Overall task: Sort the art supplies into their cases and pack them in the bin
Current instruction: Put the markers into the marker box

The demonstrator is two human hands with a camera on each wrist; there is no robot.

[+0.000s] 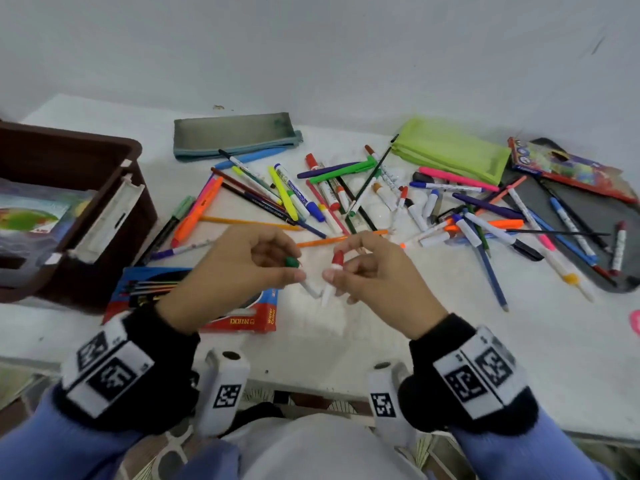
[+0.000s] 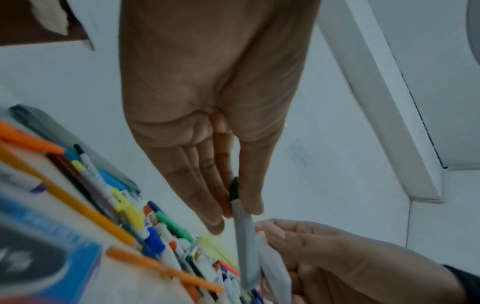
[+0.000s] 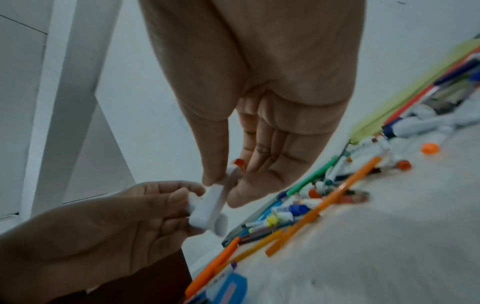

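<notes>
My left hand [image 1: 277,268] pinches a white marker with a green cap [image 1: 293,262] above the table's near middle. My right hand [image 1: 341,271] pinches a white marker with a red cap [image 1: 336,260] right beside it, and the two white barrels nearly touch at their lower ends. In the left wrist view the green-capped marker [image 2: 242,232] runs down between thumb and fingers. In the right wrist view the red-capped marker [image 3: 221,197] is held the same way. A blue and red water-colour box [image 1: 242,317] lies under my left wrist. The brown bin [image 1: 131,202] stands at the left.
A heap of loose pens, markers and pencils [image 1: 346,195] covers the table's middle and right. A grey-green pouch [image 1: 235,133] and a lime mesh pouch [image 1: 450,147] lie at the back. A dark tray [image 1: 554,202] and a colourful pencil box [image 1: 561,164] sit at the right.
</notes>
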